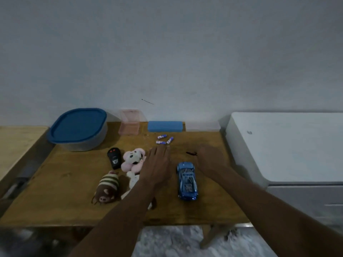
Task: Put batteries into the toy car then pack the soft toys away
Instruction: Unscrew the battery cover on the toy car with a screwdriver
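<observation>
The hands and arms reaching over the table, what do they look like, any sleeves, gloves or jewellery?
Both are bare: the left hand and right hand wear no gloves, and no sleeve covers either forearm. No rings, watch or bracelet show, though the picture is dim.

We see our left hand [157, 164] and right hand [210, 160] bare, both forearms uncovered, entering from six o'clock, no sleeves showing.
</observation>
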The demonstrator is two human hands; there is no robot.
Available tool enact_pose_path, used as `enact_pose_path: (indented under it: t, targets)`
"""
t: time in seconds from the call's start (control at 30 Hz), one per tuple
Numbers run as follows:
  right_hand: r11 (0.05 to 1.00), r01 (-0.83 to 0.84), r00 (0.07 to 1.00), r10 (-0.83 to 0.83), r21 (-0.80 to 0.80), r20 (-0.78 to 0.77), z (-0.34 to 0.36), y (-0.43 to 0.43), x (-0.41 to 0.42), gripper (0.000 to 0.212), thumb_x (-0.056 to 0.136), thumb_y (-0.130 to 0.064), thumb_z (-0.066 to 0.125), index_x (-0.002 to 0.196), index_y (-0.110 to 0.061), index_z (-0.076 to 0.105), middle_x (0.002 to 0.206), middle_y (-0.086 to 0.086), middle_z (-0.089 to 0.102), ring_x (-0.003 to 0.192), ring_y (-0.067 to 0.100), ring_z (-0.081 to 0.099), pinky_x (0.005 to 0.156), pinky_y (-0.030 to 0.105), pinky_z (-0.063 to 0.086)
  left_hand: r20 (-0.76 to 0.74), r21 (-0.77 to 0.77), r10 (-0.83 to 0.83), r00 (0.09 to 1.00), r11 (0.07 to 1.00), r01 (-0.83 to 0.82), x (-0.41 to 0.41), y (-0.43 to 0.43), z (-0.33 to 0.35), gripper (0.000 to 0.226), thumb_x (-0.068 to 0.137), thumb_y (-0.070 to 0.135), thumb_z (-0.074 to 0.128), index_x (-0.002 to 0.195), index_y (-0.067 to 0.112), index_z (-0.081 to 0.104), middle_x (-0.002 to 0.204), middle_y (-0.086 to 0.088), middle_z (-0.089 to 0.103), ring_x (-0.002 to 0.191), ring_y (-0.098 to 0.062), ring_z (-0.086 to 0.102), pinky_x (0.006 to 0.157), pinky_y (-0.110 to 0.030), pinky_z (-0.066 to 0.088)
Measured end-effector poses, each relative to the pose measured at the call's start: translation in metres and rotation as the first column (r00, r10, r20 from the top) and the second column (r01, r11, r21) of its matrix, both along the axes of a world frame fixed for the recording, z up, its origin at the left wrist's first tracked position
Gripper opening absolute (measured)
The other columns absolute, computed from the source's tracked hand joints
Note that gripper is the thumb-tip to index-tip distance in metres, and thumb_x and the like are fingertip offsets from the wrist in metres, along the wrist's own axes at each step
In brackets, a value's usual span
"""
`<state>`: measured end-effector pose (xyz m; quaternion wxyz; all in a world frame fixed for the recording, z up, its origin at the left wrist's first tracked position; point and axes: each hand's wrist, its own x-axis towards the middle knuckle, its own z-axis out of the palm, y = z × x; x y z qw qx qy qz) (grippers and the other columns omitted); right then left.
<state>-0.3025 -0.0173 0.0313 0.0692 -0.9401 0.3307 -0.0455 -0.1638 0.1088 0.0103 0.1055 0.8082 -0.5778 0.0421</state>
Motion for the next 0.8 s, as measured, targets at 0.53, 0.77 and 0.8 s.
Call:
enact_pose_path:
  t: [0.53,0.77,0.8]
  targets:
    - [0.978,0.178,0.983,-0.171,0.109,-0.074,-0.041,-0.001,-0.088,0.014,0.093,-0.014,0.050,0.094,-0.012,0.064,0.089,0.007,0.062,0.076,0.026,0.061,0.067,0.036,0.053,-0.322,0.343,0.274,0.906,0.926,-0.158,-0.087,-0.042,-0.049,0.077,0.091,0.046,0.052,0.151,0.021,0.012,0.151,-0.020,0.023,0.132,-0.038,0.035,0.106,-0.048,0.039]
    - [0.979,0.067,0.994,-0.050,0.190,-0.093,-0.057,-0.050,-0.088,0.014,0.093,-0.015,0.053,0.100,-0.013,0.065,0.089,0.005,0.064,0.075,0.022,0.062,0.070,0.038,0.056,-0.311,0.490,0.591,0.744,0.771,-0.407,-0.104,-0.079,-0.072,0.104,0.082,0.050,0.066,0.152,0.016,-0.004,0.148,-0.026,0.022,0.131,-0.038,0.036,0.103,-0.045,0.039]
    - [0.978,0.054,0.995,-0.034,0.204,-0.098,-0.060,-0.055,-0.088,0.014,0.093,-0.015,0.053,0.099,-0.013,0.065,0.089,0.005,0.064,0.074,0.022,0.061,0.069,0.036,0.056,-0.296,0.492,0.620,0.727,0.751,-0.440,-0.105,-0.082,-0.074,0.105,0.082,0.051,0.066,0.152,0.016,-0.004,0.148,-0.027,0.023,0.131,-0.038,0.037,0.103,-0.045,0.039]
